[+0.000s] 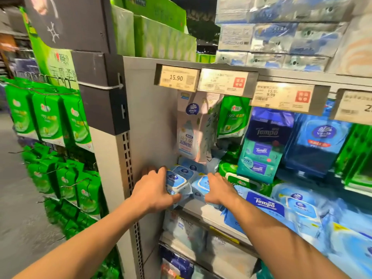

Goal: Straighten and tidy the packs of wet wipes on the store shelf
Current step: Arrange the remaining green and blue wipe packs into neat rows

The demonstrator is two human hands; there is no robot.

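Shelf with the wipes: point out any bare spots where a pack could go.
One bare strip: the shelf's front edge, between the left hand and right hand, in front of the light-blue packs. Rightward, the Tempo pack and others crowd to the edge; behind, hanging packs fill the back.

one head-worn wide-angle view looks forward and down, close to the shelf (203, 213) edge.

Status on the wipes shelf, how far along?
Early. Done: nothing clearly; only the hanging Tempo packs look orderly. In hand: the left hand grips a light-blue flip-lid wipes pack at the shelf's left end, and the right hand rests on the neighbouring pack. Left: that pack cluster sits askew, and the blue Tempo pack lies tilted over the shelf edge.
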